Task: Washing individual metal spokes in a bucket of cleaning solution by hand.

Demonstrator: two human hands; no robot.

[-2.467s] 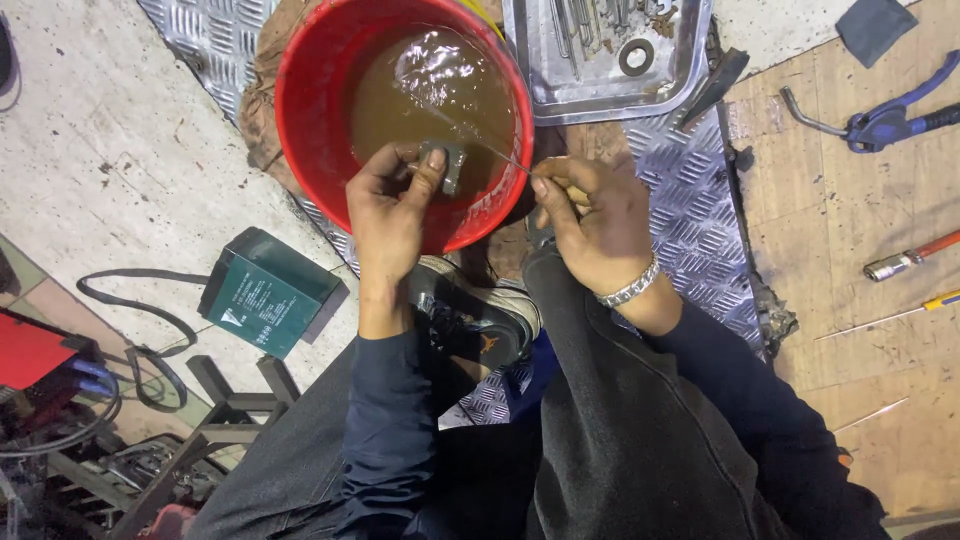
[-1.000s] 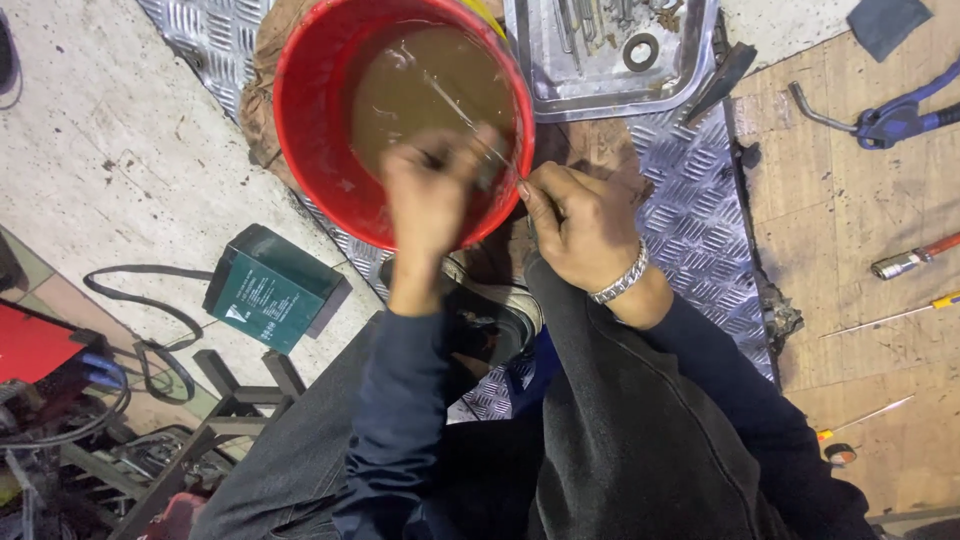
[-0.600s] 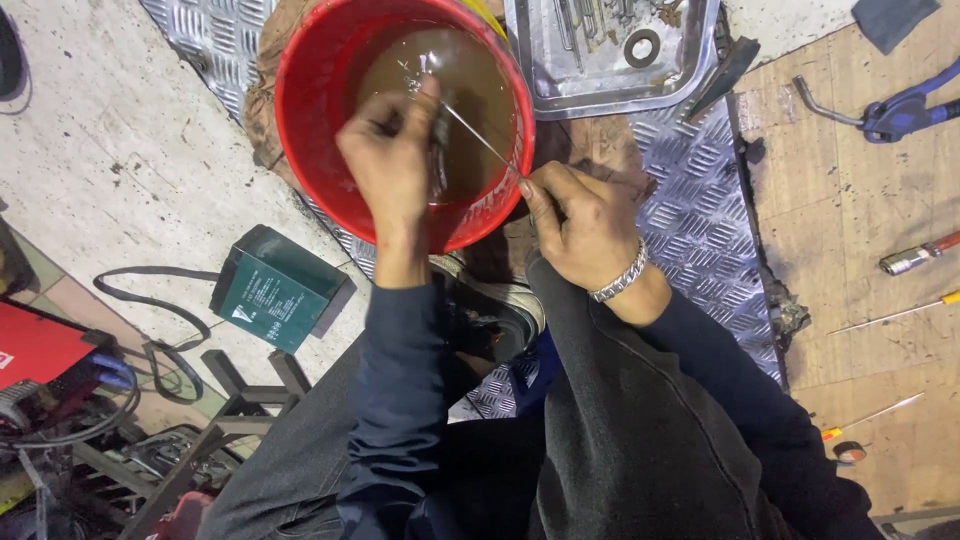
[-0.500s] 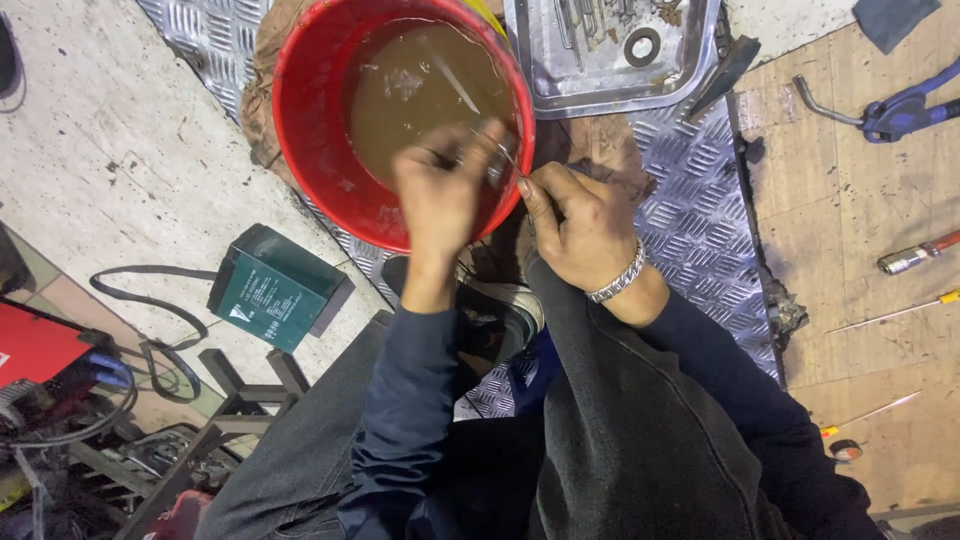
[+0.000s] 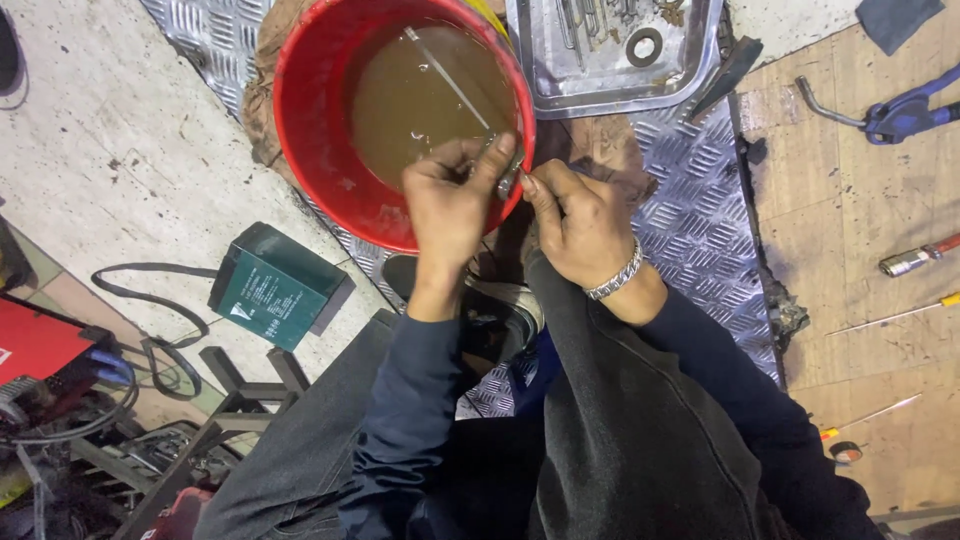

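- Left hand [image 5: 450,205] sits over the near rim of the red bucket [image 5: 310,120], upper middle of the frame, fingers curled shut around a small metal part [image 5: 503,172].
- Right hand [image 5: 580,225] is just beside it, to the right, fingertips pinched onto the same part from the other side. Bracelet [image 5: 615,280] on that wrist.
- The part is held right at the bucket's rim, above the murky brown liquid [image 5: 420,100]; a thin metal rod [image 5: 447,78] lies slanted in the liquid behind the hands.
- Progress, as a judgement: the part looks out of the liquid and is being worked on between both hands, so washing seems underway, not finished. It has not been set down anywhere.
- Metal tray [image 5: 610,55], top of the frame right of the bucket, already carries a ring, bolts and other small pieces; whether these are cleaned cannot be told.
- Other things about: green box [image 5: 272,287] at left on the floor, blue-handled tool [image 5: 910,110] at upper right, screwdrivers [image 5: 915,258] along the right edge.
- Hard to make out: the part's shape, mostly covered by fingers. Bucket bottom hidden by cloudy liquid. Tray cut off by the top edge. Lower frame filled by the person's dark sleeves and lap.
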